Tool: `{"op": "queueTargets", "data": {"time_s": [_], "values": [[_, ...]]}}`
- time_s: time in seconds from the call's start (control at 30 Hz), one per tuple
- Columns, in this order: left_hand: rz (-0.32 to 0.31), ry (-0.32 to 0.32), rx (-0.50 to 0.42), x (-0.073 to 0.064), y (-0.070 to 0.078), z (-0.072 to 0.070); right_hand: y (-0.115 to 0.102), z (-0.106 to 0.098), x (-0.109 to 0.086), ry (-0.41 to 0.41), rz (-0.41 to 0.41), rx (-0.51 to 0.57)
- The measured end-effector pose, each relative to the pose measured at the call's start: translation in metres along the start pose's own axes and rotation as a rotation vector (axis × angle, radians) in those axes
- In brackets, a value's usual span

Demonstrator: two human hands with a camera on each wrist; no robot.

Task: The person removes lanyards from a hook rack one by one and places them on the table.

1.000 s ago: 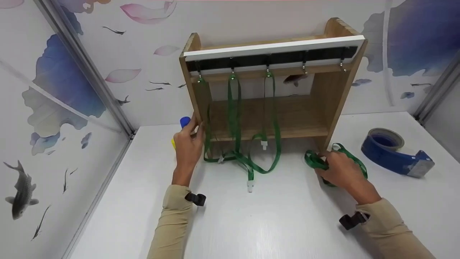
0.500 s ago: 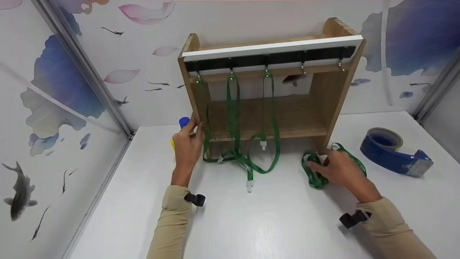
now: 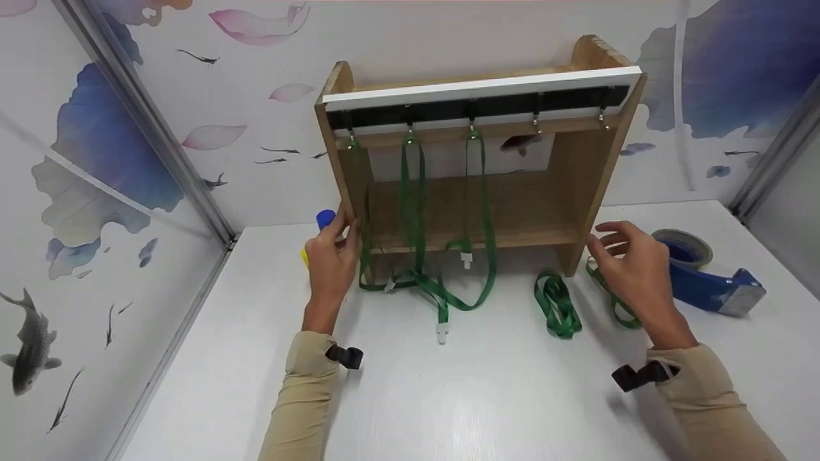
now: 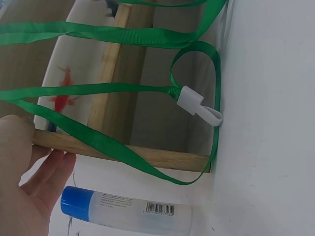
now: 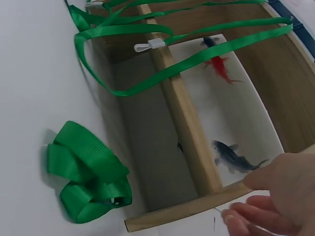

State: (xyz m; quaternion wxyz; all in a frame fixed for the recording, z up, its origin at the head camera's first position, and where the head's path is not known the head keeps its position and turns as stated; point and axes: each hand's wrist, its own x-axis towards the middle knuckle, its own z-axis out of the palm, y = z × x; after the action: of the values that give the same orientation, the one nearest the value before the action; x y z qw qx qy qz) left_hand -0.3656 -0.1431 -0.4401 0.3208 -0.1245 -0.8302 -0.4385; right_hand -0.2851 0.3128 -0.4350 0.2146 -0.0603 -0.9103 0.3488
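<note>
A wooden shelf (image 3: pixel 480 237) with a row of hooks stands against the wall in the head view. Green lanyards (image 3: pixel 490 224) with white clips hang from its three left hooks. My left hand (image 3: pixel 332 259) pinches the front edge of the left side panel (image 4: pixel 162 158), thumb on one side and fingers on the other. Beside the right side panel, my right hand (image 3: pixel 637 266) has its fingers loosely bent, thumb near the panel's edge; firm contact cannot be made out. A folded green lanyard (image 3: pixel 557 306) lies on the table, and another lanyard (image 3: pixel 624 314) lies partly under my right hand.
A blue tape dispenser (image 3: pixel 717 291) with a roll of tape sits right of my right hand. A glue bottle with a blue cap (image 4: pixel 123 209) lies left of the shelf, mostly hidden in the head view. Two right hooks (image 3: pixel 537 121) carry nothing.
My right hand has let go of the folded green lanyard and moved up and right to the shelf's right panel. The lanyard stays on the table. My left hand keeps its hold.
</note>
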Motion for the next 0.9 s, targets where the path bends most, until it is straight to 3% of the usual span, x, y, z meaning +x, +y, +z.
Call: {"op": "queueTargets", "data": {"time_s": [0.13, 0.23, 0.63, 0.73, 0.9], "values": [[-0.008, 0.001, 0.003, -0.002, -0.002, -0.002, -0.013, 0.005, 0.001, 0.138, -0.017, 0.083], [-0.003, 0.004, -0.003, -0.003, -0.003, -0.002, -0.03, 0.012, 0.001, 0.188, -0.056, 0.133], [0.012, 0.011, -0.014, -0.004, -0.003, -0.001, -0.109, 0.073, -0.01, 0.069, -0.272, 0.325], [0.015, 0.007, 0.0, -0.003, -0.002, 0.0, -0.125, 0.086, -0.014, 0.077, -0.277, 0.317], [0.013, 0.002, 0.019, 0.001, -0.001, 0.0, -0.142, 0.099, -0.017, 0.12, -0.219, 0.291]]}}
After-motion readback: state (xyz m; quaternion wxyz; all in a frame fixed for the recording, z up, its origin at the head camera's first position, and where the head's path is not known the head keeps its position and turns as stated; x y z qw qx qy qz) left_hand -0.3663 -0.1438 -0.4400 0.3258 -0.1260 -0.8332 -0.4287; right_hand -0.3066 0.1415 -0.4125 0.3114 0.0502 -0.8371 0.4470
